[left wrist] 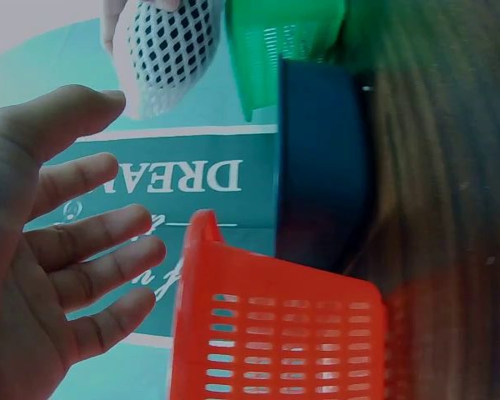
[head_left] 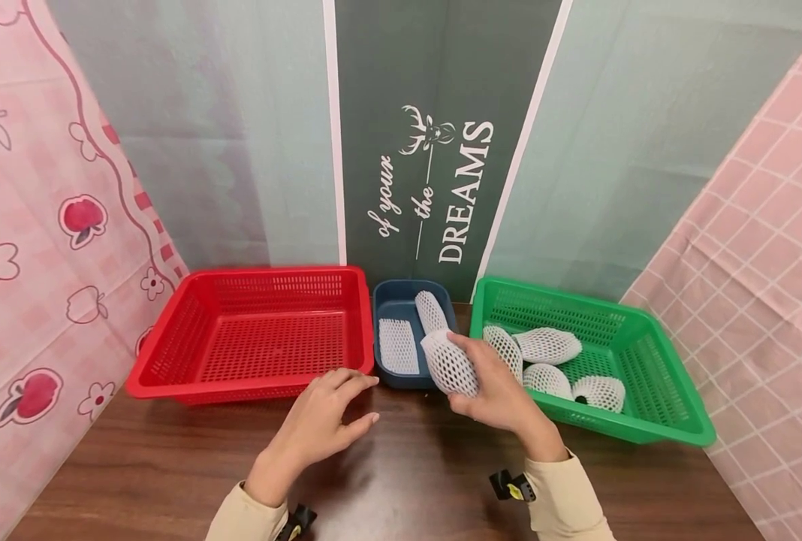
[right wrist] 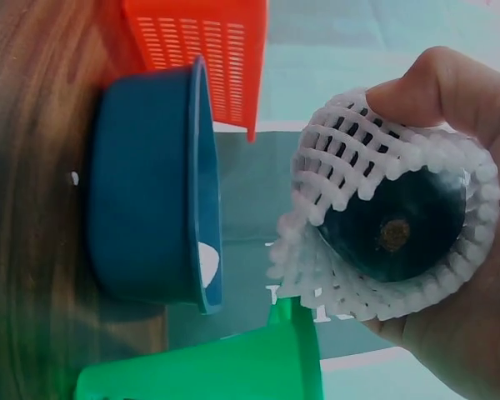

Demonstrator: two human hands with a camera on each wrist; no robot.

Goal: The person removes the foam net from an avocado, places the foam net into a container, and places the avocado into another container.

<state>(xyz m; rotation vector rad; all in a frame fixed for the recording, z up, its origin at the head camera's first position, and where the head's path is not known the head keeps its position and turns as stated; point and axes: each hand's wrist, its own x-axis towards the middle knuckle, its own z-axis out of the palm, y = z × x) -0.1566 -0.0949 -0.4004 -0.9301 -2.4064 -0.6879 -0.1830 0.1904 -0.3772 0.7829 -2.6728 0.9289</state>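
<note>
My right hand (head_left: 498, 387) grips a dark, smooth, rounded fruit or vegetable in a white foam net (head_left: 450, 364), raised in front of the blue bin (head_left: 411, 382). In the right wrist view, the net's open end shows the dark item (right wrist: 400, 225) with a brown scar on it; its exact kind cannot be told. Inside the bin lie a flat foam net (head_left: 399, 347) and a long rolled net (head_left: 431, 312). Holding nothing, my left hand (head_left: 323, 417) hovers with loosely spread fingers near the front right corner of the red basket (head_left: 252, 391).
To the right, a green basket (head_left: 664, 368) contains several net-wrapped items (head_left: 548, 346). The blue bin stands between the two baskets on a brown wooden table (head_left: 401, 481). Behind them hangs a printed curtain (head_left: 428, 75); pink cloths flank both sides.
</note>
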